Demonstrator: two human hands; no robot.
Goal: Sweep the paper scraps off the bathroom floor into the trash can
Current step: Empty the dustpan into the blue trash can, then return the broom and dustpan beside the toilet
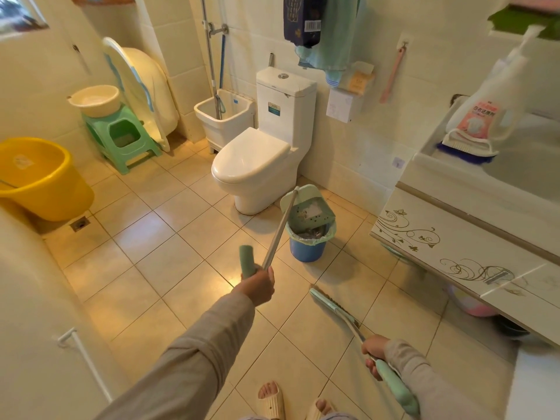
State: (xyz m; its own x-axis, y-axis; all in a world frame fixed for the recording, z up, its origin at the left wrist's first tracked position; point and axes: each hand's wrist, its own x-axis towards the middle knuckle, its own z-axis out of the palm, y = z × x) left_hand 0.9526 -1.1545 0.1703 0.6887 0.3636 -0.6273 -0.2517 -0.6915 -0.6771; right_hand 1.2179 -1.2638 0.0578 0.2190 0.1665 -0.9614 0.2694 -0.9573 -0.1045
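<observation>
Beige tiled floor [169, 268] under toilet [254, 165], trash can [306, 247], yellow bucket [42, 177], green stool [124, 137].

Toilet [254, 165] beside trash can [307, 244]

I see warm, bright light, glare on the floor tiles [230, 277], strong wide-angle bending at the edges, and a soft, blurred detergent bottle [488, 107].

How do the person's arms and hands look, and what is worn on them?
Both arms wear long, loose sleeves of plain grey-beige cloth, reaching to the wrists. The left hand and the right hand are bare: no gloves, and no rings or watch can be seen.
</observation>
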